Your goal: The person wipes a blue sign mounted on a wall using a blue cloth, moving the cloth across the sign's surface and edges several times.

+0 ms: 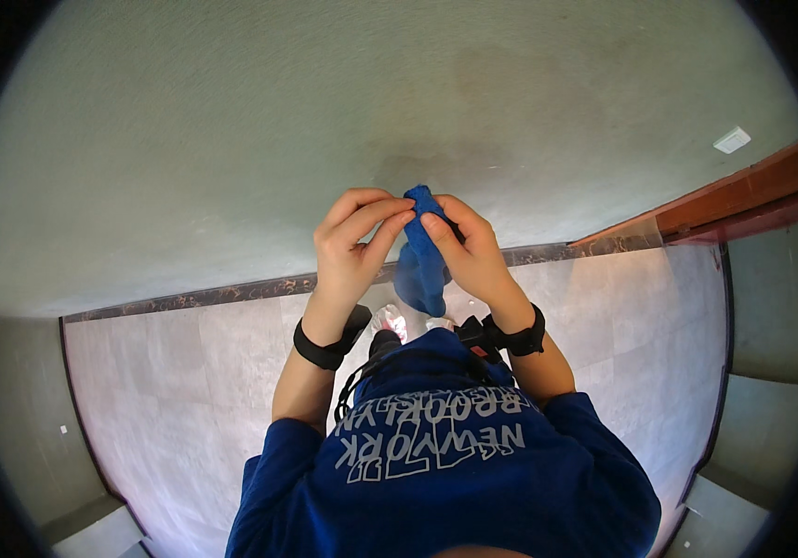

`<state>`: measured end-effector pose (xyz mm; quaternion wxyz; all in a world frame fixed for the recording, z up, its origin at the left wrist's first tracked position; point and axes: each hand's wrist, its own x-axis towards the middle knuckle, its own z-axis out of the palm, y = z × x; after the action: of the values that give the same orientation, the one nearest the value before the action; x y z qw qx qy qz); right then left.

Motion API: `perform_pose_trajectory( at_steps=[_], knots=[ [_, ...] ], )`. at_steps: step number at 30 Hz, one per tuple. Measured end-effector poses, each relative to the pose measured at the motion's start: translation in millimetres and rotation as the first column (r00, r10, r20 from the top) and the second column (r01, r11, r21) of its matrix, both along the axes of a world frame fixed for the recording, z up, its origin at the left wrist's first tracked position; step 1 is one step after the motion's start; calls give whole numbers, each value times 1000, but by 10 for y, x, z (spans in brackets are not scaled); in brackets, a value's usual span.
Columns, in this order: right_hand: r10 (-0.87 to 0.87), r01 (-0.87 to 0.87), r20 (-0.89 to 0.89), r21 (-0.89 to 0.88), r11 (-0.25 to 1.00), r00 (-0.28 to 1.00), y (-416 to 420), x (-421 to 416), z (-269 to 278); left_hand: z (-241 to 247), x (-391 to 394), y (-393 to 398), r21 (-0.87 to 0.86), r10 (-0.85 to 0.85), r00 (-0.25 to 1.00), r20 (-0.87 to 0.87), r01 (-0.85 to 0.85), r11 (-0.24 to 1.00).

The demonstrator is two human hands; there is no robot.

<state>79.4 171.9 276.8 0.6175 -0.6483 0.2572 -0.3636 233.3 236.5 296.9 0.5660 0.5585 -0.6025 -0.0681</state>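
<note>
A blue cloth (421, 268), possibly a towel, hangs in folds between my hands in front of my chest. My left hand (358, 234) pinches its upper left edge between thumb and fingertips. On the other side, my right hand (470, 245) grips the bunched upper part, thumb on the near face and the other fingers partly hidden behind it. The top end of the cloth sticks up slightly above my fingertips, and its loose lower part droops towards the floor. Dark bands circle both wrists.
Ahead stands a plain grey-green wall (231, 139) with a dark marbled skirting (252, 291). A white switch plate (732, 140) sits at right, above a brown door frame (741, 195). Light grey floor tiles (183, 376) surround my shoes (390, 321).
</note>
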Motion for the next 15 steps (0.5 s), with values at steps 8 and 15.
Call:
perform_pose_trajectory(
  at_steps=[8,15],
  knots=[
    [22,-28,-50,-120,992,998,26,36,-2,62,-26,90,13,82,991,103,-83,996],
    [58,-60,-60,-45,997,997,94,-76,83,42,-72,154,62,4,975,-224,10,998]
  ],
)
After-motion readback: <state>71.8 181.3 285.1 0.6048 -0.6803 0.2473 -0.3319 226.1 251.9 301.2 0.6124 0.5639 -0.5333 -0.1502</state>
